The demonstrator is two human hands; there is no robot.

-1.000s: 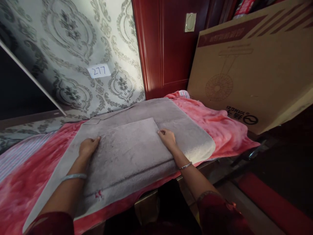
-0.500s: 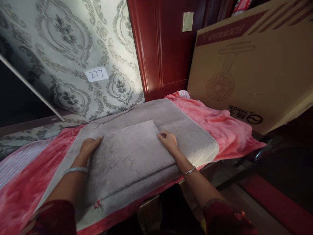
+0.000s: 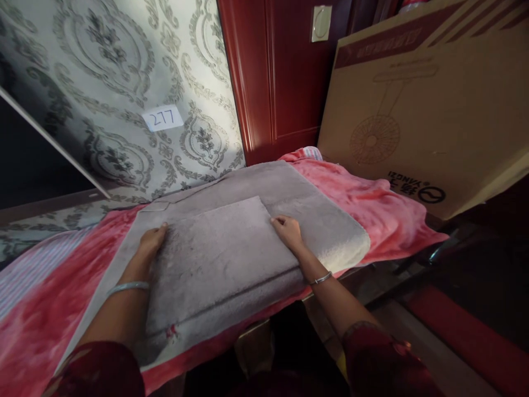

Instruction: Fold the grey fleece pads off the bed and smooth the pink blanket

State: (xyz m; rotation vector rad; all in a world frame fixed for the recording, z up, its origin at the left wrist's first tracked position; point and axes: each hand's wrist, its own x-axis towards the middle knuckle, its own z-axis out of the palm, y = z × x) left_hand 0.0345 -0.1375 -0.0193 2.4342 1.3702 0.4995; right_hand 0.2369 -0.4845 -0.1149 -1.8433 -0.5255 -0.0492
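Note:
A grey plush cloth (image 3: 223, 242) lies spread out, with one part of it folded back in a flat rectangular panel on top. A small red flower pattern (image 3: 171, 332) shows near its front left corner. My left hand (image 3: 152, 241) grips the left edge of the folded panel, thumb on top and fingers mostly hidden. At the panel's right edge, near its far corner, my right hand (image 3: 288, 230) pinches the fabric between thumb and curled fingers. A pink-red blanket (image 3: 351, 193) lies underneath and sticks out on both sides.
A large cardboard box (image 3: 413, 121) with a fan drawing leans at the right. Behind are patterned wallpaper (image 3: 115, 71) with a paper marked 277 (image 3: 163, 118), and a red wooden panel (image 3: 289, 82). A dark panel with a pale edge (image 3: 53, 146) stands at the left.
My left hand has shifted slightly left and away from me along the panel's edge. My right hand has moved a little away too, still at the edge. The view tilts down slightly.

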